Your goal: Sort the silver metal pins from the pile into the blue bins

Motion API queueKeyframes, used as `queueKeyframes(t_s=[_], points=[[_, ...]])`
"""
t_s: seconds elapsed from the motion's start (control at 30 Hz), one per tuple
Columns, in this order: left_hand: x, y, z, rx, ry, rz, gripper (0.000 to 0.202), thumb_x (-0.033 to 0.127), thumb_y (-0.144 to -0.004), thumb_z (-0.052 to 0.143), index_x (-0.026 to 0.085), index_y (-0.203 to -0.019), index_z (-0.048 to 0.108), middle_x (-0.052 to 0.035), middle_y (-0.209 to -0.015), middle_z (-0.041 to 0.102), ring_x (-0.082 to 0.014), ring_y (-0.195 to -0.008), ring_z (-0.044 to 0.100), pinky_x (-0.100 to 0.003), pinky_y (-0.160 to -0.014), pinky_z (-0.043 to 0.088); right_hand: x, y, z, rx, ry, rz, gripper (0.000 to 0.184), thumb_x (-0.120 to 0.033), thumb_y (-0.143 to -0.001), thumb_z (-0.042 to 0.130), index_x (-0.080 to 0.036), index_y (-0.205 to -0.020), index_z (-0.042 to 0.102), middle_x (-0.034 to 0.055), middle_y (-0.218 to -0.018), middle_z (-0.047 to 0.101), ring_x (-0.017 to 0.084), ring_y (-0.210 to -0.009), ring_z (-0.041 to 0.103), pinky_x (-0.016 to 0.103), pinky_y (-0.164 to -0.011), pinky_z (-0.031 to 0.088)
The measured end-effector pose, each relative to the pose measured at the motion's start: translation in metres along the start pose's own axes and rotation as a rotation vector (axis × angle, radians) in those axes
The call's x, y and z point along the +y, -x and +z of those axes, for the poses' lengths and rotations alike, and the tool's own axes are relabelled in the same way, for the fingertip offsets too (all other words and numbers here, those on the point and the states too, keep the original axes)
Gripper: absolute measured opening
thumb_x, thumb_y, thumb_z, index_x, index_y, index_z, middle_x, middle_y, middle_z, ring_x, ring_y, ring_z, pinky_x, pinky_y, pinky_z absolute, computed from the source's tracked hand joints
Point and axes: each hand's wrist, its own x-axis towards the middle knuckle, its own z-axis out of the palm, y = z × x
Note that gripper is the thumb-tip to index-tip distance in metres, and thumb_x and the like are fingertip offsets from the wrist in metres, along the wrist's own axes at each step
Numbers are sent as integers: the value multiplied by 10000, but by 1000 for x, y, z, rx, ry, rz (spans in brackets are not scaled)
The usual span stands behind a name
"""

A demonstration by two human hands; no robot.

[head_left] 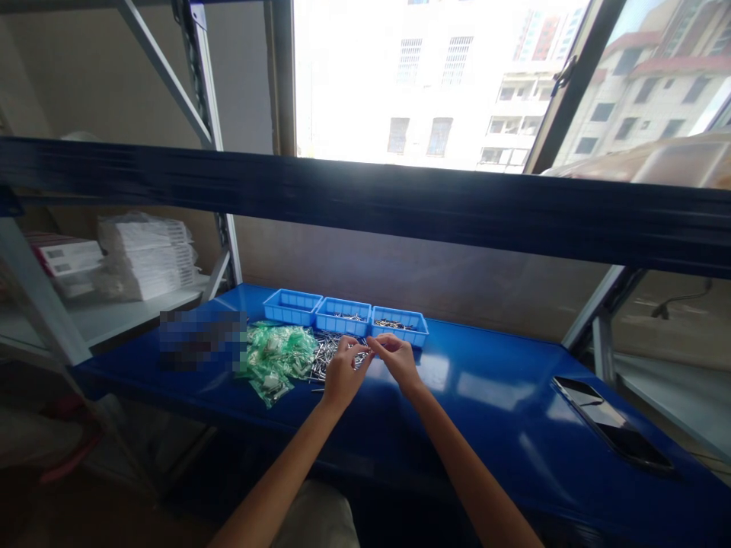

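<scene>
My left hand (343, 374) and my right hand (398, 359) meet fingertip to fingertip just above the blue tabletop. Both are closed in a pinch, and whatever lies between the fingers is too small to make out. Beside and partly behind my left hand spreads a pile of thin silvery metal pieces (323, 358), perhaps screws or pins. Left of that pile lies a heap of small green-tinted plastic bags (277, 354). Behind my hands stand the right blue bin (423, 329) and the middle blue bin (341, 323), each holding small metal pieces.
A left blue bin (292, 313) stands in the same row at the back. A phone (614, 422) lies on the blue table (491, 441) at the right. The blue shelf beam (365, 190) crosses above. White wrapped stacks (148, 259) sit on a shelf at the left.
</scene>
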Motion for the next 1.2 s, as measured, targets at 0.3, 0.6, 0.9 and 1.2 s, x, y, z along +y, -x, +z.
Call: queueKeyframes(t_s=[0.3, 0.6, 0.9, 1.2], points=[[1, -2, -4, 163, 43, -22, 257, 397, -792, 516, 183, -844, 649, -42, -902, 523, -61, -531, 438, -207, -508, 414, 17, -1, 1, -156, 204, 105, 407, -521, -713, 544, -136, -701, 677, 46, -663, 624, 115, -485, 523, 239, -493, 403], [-3, -9, -4, 155, -31, -129, 267, 371, -801, 484, 173, -886, 642, -20, -743, 607, -103, -546, 507, -226, -542, 406, 14, 7, -5, -45, 759, 9, 242, -436, -707, 580, -247, -811, 690, 19, -893, 651, 174, -742, 605, 241, -580, 406], [-8, -86, -2, -38, -31, -255, 352, 285, -756, 568, 166, -1087, 572, -66, -865, 651, -131, -624, 573, -233, -548, 428, 15, 6, -2, -178, 852, 10, 215, -403, -681, 624, -267, -841, 673, -10, -833, 652, 165, -748, 599, 251, -618, 393], [12, -29, -31, -84, -177, 42, 338, 265, -783, 490, 198, -1114, 495, -53, -966, 553, -129, -672, 540, -261, -592, 448, 14, 7, -4, -216, 860, -6, 275, -459, -689, 607, -287, -894, 671, -10, -866, 647, 165, -742, 594, 240, -589, 378]])
